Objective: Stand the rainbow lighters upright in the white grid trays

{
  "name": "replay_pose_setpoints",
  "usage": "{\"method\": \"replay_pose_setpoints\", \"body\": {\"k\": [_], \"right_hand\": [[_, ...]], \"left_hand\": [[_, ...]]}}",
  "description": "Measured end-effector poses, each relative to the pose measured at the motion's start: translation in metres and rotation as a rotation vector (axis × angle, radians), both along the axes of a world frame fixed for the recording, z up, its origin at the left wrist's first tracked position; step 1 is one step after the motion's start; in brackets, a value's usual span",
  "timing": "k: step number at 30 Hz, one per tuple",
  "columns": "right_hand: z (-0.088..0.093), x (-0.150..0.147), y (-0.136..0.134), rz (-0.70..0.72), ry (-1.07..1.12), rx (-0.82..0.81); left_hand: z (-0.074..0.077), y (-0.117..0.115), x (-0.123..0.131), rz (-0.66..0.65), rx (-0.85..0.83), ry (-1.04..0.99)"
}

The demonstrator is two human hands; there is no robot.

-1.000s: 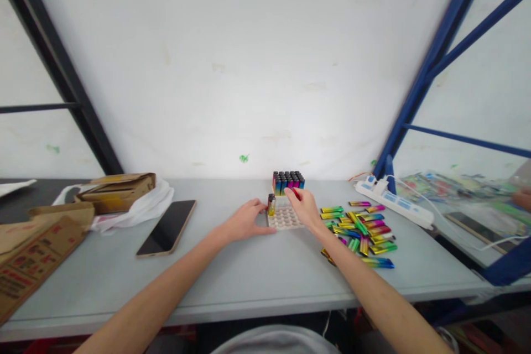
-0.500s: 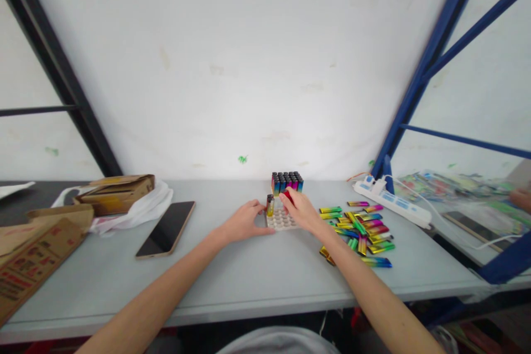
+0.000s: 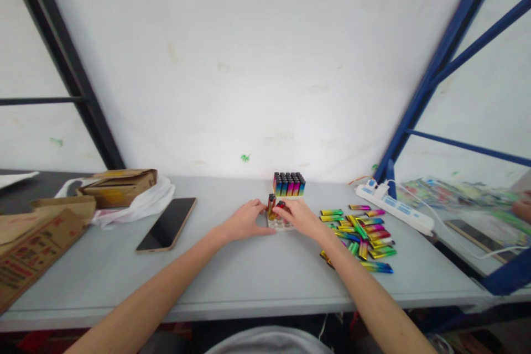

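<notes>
A small white tray (image 3: 277, 225) with round holes lies on the grey table (image 3: 232, 271). My left hand (image 3: 244, 219) rests against the tray's left side, fingers curled on its edge. One rainbow-coloured lighter (image 3: 271, 204) stands upright in the tray's far left corner. My right hand (image 3: 302, 217) pinches a red-topped lighter (image 3: 280, 206) and holds it tilted right beside the standing one. Behind the tray stands a full block of upright lighters (image 3: 289, 183). A heap of loose rainbow lighters (image 3: 363, 230) lies to the right of my right forearm.
A phone (image 3: 167, 224) lies face up to the left. Cardboard boxes (image 3: 118, 186) and a white plastic bag (image 3: 145, 203) sit at the far left. A white power strip (image 3: 394, 208) with cable lies at the right, by a blue frame (image 3: 418, 99). Another person's fingers (image 3: 521, 207) show at the right edge.
My right hand has carried the red-topped lighter leftward and down across the tray to the standing lighter. My left hand has stayed on the tray.
</notes>
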State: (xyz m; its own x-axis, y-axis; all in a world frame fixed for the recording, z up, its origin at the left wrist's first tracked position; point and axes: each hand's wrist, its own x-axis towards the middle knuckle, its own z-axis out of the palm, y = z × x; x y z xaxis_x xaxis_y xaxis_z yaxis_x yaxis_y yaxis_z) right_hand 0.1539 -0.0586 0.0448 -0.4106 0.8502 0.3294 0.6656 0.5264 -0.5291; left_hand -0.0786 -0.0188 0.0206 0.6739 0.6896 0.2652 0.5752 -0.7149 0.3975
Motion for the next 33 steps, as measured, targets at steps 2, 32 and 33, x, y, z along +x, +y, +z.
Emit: {"method": "replay_pose_setpoints", "body": {"k": [2,32,33], "right_hand": [[-0.003,0.001,0.001,0.034,-0.033,-0.033],[0.013,0.172,0.019,-0.332,-0.298,-0.341],[0.012,0.170,0.019,-0.334,-0.266,-0.318]], "left_hand": [[0.000,0.000,0.000,0.001,-0.008,0.001],[0.006,0.001,0.001,0.008,-0.042,0.021],[0.006,0.001,0.001,0.006,-0.039,0.017]]}}
